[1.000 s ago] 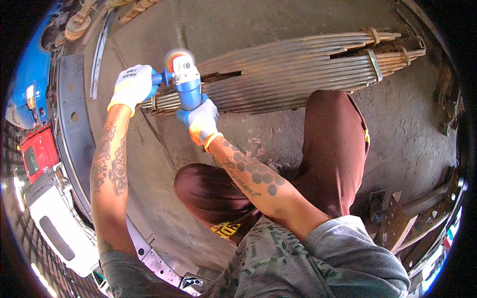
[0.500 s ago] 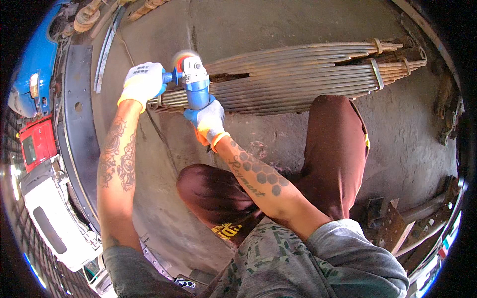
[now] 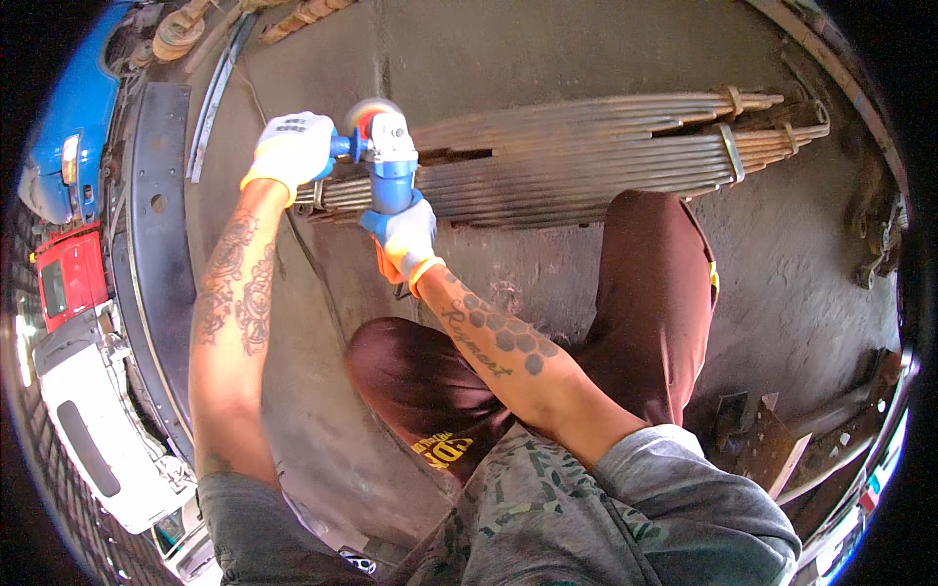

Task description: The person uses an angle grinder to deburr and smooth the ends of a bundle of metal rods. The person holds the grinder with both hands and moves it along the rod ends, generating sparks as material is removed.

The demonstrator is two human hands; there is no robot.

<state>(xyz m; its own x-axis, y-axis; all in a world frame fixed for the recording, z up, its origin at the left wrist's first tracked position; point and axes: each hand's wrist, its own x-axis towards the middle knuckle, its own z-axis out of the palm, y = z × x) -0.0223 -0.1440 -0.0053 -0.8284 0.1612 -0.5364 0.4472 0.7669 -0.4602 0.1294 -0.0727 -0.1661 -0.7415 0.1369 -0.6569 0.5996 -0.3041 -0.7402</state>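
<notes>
A blue-and-silver angle grinder point(image 3: 389, 156) with a blurred disc is held over long stacks of steel leaf springs point(image 3: 576, 161) lying on the concrete floor. My left hand point(image 3: 288, 148), in a white glove with an orange cuff, is closed on the grinder's blue side handle. My right hand point(image 3: 404, 236), in a grey, blue and orange glove, grips the lower body of the grinder. The springs have metal clamps point(image 3: 728, 151) across them near their right end and show rusty patches.
A long dark steel beam point(image 3: 154, 244) runs along the left, with blue point(image 3: 61, 107), red point(image 3: 70, 273) and white point(image 3: 93, 439) truck cabs beyond. Rusty parts point(image 3: 178, 37) lie at the upper left, steel brackets point(image 3: 777, 449) at the lower right. My bent legs are below the springs.
Both hands and the grinder have shifted to the right and slightly upward in the picture; the springs and surroundings have also shifted a little in view. The grip stays the same.
</notes>
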